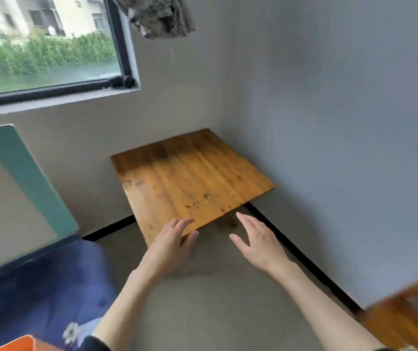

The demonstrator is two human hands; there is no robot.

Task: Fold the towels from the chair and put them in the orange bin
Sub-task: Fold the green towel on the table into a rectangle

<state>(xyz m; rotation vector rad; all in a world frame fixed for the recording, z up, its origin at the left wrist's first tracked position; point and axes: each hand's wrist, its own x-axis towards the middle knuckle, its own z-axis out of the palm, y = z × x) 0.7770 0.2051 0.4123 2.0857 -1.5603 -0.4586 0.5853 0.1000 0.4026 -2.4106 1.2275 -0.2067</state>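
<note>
Both my hands reach forward, empty, with fingers spread. My left hand (172, 245) hovers over the near corner of a bare wooden table (190, 181). My right hand (258, 240) is just past the table's near edge, above the floor. A corner of the orange bin (19, 343) shows at the bottom left. Part of a wooden chair (405, 315) sits blurred at the right edge. No towel lies on the table. A grey cloth-like thing (159, 15) hangs at the top of the view; I cannot tell what it is.
The table stands in a room corner against grey walls. A window (45, 41) is at the upper left. A blue bed cover (38, 292) with a flower print fills the lower left. Grey floor lies between bed, table and chair.
</note>
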